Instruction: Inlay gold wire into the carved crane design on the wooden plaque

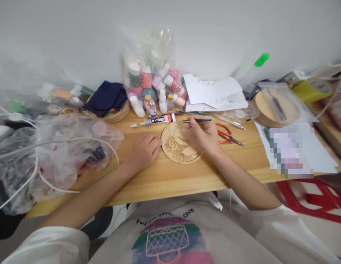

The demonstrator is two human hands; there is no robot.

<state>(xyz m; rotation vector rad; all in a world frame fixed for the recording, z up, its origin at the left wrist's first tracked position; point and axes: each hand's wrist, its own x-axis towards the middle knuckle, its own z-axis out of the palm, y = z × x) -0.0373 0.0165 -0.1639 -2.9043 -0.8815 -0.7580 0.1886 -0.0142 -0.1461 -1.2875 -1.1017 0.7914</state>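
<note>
A round wooden disc with a gold and dark line design lies on the wooden table. My right hand is over the disc's right side, its fingers closed around a thin dark tool like tweezers or a pen, held nearly level. My left hand rests flat on the table at the disc's left edge, fingers lying side by side and holding nothing. Behind the disc lies a B-7000 glue tube. Red-handled pliers are right of my right hand.
Clear plastic bags and white cables cover the left side. Bottles in a bag, a dark blue cloth and white papers line the back. Another wooden disc and sheets are at the right.
</note>
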